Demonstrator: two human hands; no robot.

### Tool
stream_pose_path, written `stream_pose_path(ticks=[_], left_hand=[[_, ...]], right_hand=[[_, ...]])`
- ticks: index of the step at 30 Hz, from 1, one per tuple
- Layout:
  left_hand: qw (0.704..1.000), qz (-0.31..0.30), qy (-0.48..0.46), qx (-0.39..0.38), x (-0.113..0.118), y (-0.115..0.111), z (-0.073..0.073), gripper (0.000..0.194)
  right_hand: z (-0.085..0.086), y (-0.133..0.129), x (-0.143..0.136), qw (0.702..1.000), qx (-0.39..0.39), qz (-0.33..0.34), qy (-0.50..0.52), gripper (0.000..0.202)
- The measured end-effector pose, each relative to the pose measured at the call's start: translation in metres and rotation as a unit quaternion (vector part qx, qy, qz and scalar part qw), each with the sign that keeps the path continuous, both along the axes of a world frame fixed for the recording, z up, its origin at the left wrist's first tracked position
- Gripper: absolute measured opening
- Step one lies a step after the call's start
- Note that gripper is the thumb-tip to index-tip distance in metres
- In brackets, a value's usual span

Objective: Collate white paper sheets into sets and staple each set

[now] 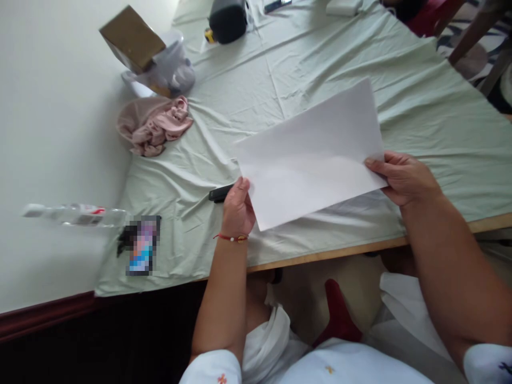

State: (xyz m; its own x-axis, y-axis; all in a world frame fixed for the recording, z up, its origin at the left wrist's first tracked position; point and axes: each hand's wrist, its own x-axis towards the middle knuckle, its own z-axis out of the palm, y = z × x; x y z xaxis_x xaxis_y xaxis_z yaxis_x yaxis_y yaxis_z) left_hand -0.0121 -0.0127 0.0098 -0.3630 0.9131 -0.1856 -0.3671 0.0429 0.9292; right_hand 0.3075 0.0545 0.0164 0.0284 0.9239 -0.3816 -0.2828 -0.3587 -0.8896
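Observation:
A blank white sheet of paper point(312, 157) is held up over the table, tilted with its right side farther away. My left hand point(239, 205) pinches its left edge near the lower corner, thumb on top. At the right edge, my right hand point(408, 176) grips the sheet with the thumb over it and the fingers underneath. Just beyond my left hand lies a black object point(220, 193), partly hidden by the hand, so its kind is unclear.
A pale green cloth point(224, 112) covers the table. Along the left are a bottle point(86, 215), a blurred-out phone-like object point(143, 246), pink fabric point(160, 128) and a plastic bag point(176, 69) with a cardboard box point(134, 40). A black case point(228, 21) stands far back.

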Motion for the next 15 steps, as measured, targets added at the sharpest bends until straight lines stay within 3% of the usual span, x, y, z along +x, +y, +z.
stream_pose_path(ticks=[5, 10, 12, 15], left_hand=[[0.995, -0.096, 0.01, -0.023, 0.01, -0.004, -0.005, 0.043], [0.993, -0.115, 0.022, -0.031, 0.008, -0.001, -0.009, 0.044], [0.994, -0.078, 0.07, -0.031, 0.011, -0.003, -0.011, 0.041], [0.969, 0.099, 0.225, 0.018, 0.018, -0.02, -0.004, 0.027]], right_hand=[[0.0, 0.002, -0.002, 0.998, 0.045, -0.05, 0.007, 0.017], [-0.003, 0.002, -0.002, 0.998, 0.052, -0.037, -0.005, 0.012], [-0.004, 0.002, -0.002, 0.997, 0.067, -0.03, -0.034, 0.009], [-0.005, 0.001, -0.003, 0.993, 0.082, -0.025, -0.082, 0.005]])
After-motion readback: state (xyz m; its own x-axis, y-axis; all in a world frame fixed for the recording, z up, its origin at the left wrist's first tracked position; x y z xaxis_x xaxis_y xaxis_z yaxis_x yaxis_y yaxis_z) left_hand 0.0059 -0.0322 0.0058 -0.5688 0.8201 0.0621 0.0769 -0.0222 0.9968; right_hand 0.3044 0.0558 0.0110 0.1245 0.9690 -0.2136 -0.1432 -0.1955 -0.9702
